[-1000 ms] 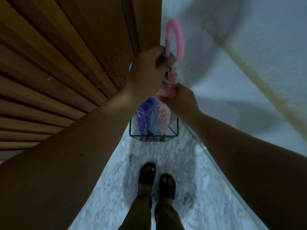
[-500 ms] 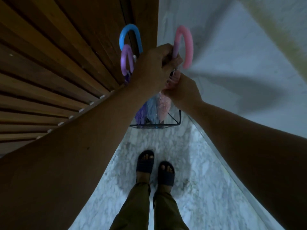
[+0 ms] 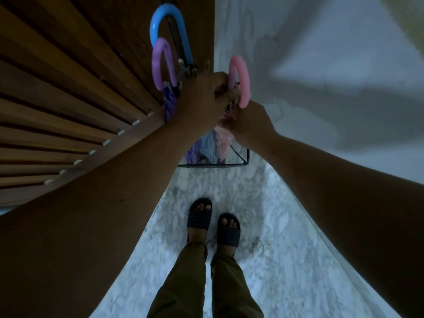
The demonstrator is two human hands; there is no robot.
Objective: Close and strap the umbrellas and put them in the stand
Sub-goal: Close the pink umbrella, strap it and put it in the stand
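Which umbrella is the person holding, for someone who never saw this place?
Find the wire stand on the marble floor, beside the wooden slats. Three umbrellas stand there; both hands hold the pink umbrella nearest the white wall. Its neighbours' handles are blue and purple.

Three closed umbrellas stand upright together in a black wire stand (image 3: 241, 163) on the floor, their folded canopies bunched side by side inside its frame. The pink umbrella with a curved pink crook handle (image 3: 241, 81) is on the right, its gathered pink fabric showing lower down. The purple umbrella with a purple crook handle (image 3: 163, 63) stands at the left, and the blue umbrella with a blue crook handle (image 3: 168, 26) rises just behind it.
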